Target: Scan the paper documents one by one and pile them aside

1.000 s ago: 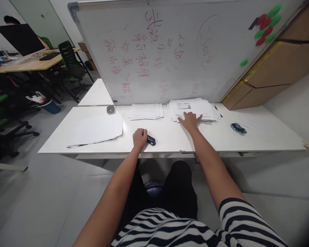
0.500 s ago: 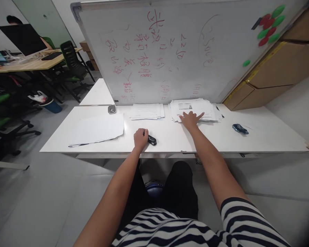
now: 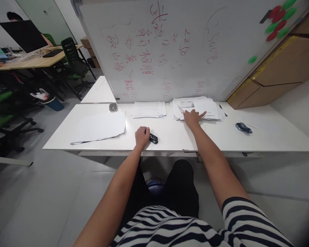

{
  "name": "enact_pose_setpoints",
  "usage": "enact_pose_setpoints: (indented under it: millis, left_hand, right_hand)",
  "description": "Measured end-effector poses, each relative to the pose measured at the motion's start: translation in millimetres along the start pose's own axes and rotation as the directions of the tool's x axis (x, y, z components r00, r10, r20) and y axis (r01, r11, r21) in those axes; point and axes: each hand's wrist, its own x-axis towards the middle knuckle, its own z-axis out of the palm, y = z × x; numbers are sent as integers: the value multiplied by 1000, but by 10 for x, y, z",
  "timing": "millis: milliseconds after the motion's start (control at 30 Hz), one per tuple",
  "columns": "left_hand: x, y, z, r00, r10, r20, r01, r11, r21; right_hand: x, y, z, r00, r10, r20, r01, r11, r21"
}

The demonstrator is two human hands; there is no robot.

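My left hand (image 3: 142, 136) rests on the white table (image 3: 216, 140) near its front edge, curled round a small black stapler (image 3: 152, 138). My right hand (image 3: 193, 117) reaches to the near edge of a loose stack of printed papers (image 3: 198, 107) at the back of the table. Its fingers are drawn together at the paper's lower left corner, and that corner looks slightly lifted. A neater, smaller paper stack (image 3: 149, 109) lies to the left of the loose one.
A whiteboard (image 3: 185, 48) with red writing leans at the table's back edge. A large blank sheet (image 3: 100, 126) lies at the left, a small silver object (image 3: 113, 107) behind it, a dark blue-black object (image 3: 243, 128) at the right. Desks, chairs and a person's hand are far left.
My right hand's fingers went from spread flat on the loose stack to drawn together at its near corner. My left hand stayed on the stapler. The view shifted slightly.
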Motion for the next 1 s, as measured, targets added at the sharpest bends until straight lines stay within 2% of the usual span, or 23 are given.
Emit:
enact_pose_setpoints:
  millis: [200, 400, 633, 867, 1000]
  left_hand:
    - [4, 2, 12, 1000, -9, -4, 9, 1000, -1]
    - [4, 3, 4, 1000, 2, -10, -1, 1000, 12]
    - [-5, 16, -3, 1000, 0, -18, 0, 1000, 12]
    - [3, 7, 4, 1000, 6, -13, -6, 1000, 5]
    - [7, -9, 14, 1000, 5, -15, -5, 1000, 14]
  right_hand:
    - [10, -81, -69, 995, 69, 72, -76, 993, 87]
    - [168, -279, -98, 988, 103, 116, -102, 995, -21]
    - [197, -263, -116, 992, 30, 125, -13, 991, -135]
    - [163, -176, -211, 985, -37, 168, 41, 999, -23]
    - [182, -190, -273, 974, -54, 219, 60, 998, -20]
